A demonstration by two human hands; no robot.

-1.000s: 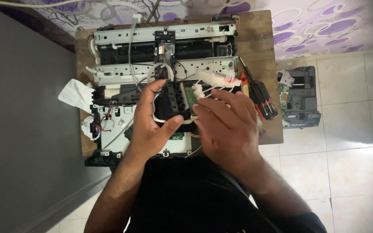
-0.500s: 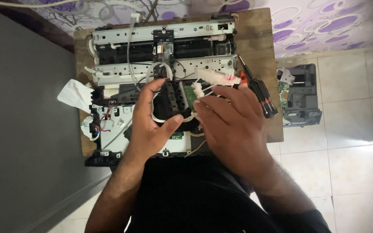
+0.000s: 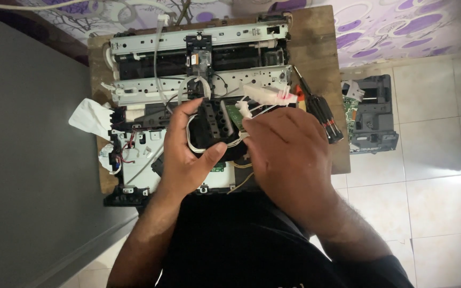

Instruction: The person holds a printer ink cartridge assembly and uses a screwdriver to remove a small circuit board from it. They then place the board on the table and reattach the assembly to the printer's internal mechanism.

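Note:
A taken-apart printer [image 3: 198, 80] lies on a small wooden table [image 3: 321, 58], its metal rails and wires exposed. My left hand [image 3: 185, 152] grips a black carriage block [image 3: 212, 125] with a white ribbon cable looped around it, held over the printer's base. My right hand [image 3: 286, 149] rests against the block's right side, fingertips at a small green circuit board [image 3: 235, 113] and a white connector. Whether those fingers pinch anything is hidden.
Black-handled screwdrivers [image 3: 321, 114] lie at the table's right edge. A white plastic piece with red marks [image 3: 270, 96] sits beside them. A crumpled white tissue [image 3: 89, 117] hangs off the left side. Another black device [image 3: 372, 114] stands on the tiled floor to the right.
My right hand has shifted a little upward and left onto the block's right side. My left hand keeps the same hold.

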